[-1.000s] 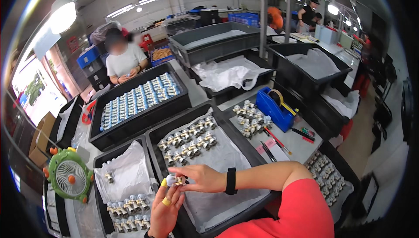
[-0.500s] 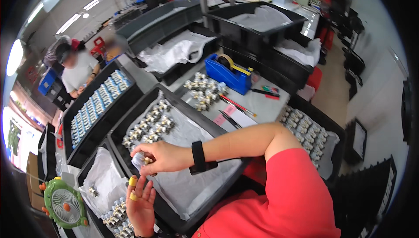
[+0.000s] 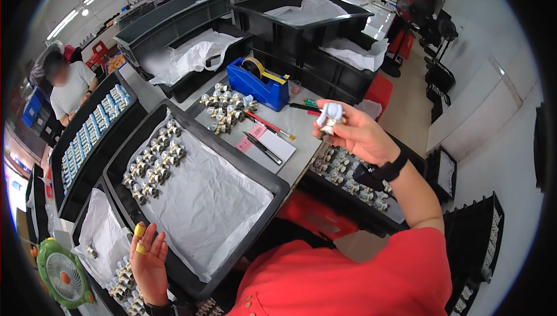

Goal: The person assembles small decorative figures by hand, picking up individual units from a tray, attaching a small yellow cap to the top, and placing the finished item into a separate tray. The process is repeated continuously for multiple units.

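Observation:
My right hand [image 3: 371, 140] pinches a small figurine [image 3: 331, 115], pale blue-white on top with a dark base, in the air at the right of the table. Below that hand, a black tray holds rows of similar figurines [image 3: 343, 178]. My left hand [image 3: 149, 267] is palm up with its fingers stretched, holding nothing; yellow wraps circle two of its fingers. Beside it stands a black tray [image 3: 279, 191] lined with white paper [image 3: 214, 200], with several figurines [image 3: 152, 162] in rows along its left side. More figurines [image 3: 123, 287] lie in a bin near my left wrist.
A blue tape dispenser [image 3: 258, 87] stands behind loose figurines [image 3: 225, 107], with pens [image 3: 264, 149] and a notepad nearby. Stacked black bins [image 3: 290, 35] rise at the back. A green fan [image 3: 62, 272] is at lower left. Another person [image 3: 71, 87] works beyond a filled tray [image 3: 96, 136].
My right hand has swung from over the paper-lined tray to the right, carrying a figurine. My left hand has stayed low, fingers still stretched. The view has shifted to the right.

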`<action>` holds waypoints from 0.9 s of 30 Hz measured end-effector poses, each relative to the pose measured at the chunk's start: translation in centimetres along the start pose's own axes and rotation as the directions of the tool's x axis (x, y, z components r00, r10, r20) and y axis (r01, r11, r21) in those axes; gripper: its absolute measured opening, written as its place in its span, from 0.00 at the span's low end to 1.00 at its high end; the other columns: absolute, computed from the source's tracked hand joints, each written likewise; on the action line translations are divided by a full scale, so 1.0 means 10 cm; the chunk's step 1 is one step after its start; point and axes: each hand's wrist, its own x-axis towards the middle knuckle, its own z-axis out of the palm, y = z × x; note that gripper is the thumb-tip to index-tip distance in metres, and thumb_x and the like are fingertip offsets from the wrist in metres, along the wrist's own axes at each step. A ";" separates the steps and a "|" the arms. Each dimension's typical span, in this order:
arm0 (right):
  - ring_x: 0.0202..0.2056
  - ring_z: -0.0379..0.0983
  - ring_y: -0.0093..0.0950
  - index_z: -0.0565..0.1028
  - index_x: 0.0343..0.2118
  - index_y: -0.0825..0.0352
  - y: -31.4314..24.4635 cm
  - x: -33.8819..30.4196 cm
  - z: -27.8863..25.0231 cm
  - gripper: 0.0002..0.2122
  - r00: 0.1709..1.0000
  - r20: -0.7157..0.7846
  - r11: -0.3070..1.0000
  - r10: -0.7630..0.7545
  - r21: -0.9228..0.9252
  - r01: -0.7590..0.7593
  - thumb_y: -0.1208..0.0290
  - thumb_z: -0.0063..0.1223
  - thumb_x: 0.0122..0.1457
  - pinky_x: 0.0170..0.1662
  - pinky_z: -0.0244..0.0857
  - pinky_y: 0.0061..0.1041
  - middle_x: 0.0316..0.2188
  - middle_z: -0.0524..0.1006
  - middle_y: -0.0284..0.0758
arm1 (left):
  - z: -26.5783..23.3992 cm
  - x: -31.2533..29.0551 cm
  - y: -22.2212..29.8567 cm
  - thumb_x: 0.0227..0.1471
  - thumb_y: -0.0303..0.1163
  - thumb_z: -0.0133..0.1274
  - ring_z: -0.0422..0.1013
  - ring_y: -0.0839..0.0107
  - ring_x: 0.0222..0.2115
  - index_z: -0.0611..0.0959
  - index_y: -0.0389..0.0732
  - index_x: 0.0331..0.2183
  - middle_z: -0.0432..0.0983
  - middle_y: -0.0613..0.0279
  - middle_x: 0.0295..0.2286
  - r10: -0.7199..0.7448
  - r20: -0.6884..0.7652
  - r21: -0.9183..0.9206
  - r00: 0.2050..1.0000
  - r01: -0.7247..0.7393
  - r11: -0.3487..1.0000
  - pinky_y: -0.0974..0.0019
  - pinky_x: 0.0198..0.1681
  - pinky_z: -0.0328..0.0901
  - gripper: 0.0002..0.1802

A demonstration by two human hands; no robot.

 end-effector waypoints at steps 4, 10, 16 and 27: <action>0.40 0.70 0.19 0.63 0.54 0.67 0.12 0.01 0.10 0.22 0.936 -0.105 0.828 -0.336 -0.507 0.240 0.79 0.51 0.55 0.43 0.65 0.19 0.40 0.74 0.34 | 0.01 0.02 0.03 0.56 0.35 0.46 0.71 0.65 0.42 0.65 0.37 0.53 0.69 0.53 0.47 -0.022 -0.065 -0.006 0.998 0.022 1.000 0.68 0.44 0.66 0.25; 0.31 0.70 0.18 0.70 0.44 0.67 0.19 0.32 0.43 0.20 0.706 0.244 0.204 -0.664 -0.850 0.485 0.80 0.56 0.45 0.30 0.62 0.17 0.37 0.75 0.33 | 0.03 0.00 0.07 0.55 0.33 0.47 0.72 0.66 0.40 0.69 0.36 0.50 0.72 0.53 0.43 0.022 -0.043 -0.003 0.999 -0.022 1.000 0.68 0.41 0.67 0.22; 0.28 0.69 0.20 0.69 0.40 0.67 0.22 0.72 1.18 0.19 0.816 0.439 0.320 -0.375 -0.765 0.559 0.77 0.62 0.42 0.31 0.65 0.19 0.31 0.74 0.32 | 0.10 -0.08 0.10 0.52 0.33 0.51 0.72 0.66 0.40 0.71 0.38 0.50 0.72 0.54 0.44 -0.012 0.046 0.103 0.999 0.007 0.995 0.69 0.44 0.64 0.23; 0.36 0.69 0.17 0.63 0.49 0.65 1.07 1.16 2.74 0.24 0.662 0.732 0.975 0.162 -0.223 0.008 0.81 0.59 0.49 0.38 0.68 0.18 0.38 0.71 0.32 | 0.01 -0.07 0.14 0.54 0.29 0.49 0.66 0.70 0.46 0.59 0.43 0.58 0.59 0.55 0.53 0.157 0.051 0.130 0.986 -0.163 0.978 0.67 0.49 0.62 0.31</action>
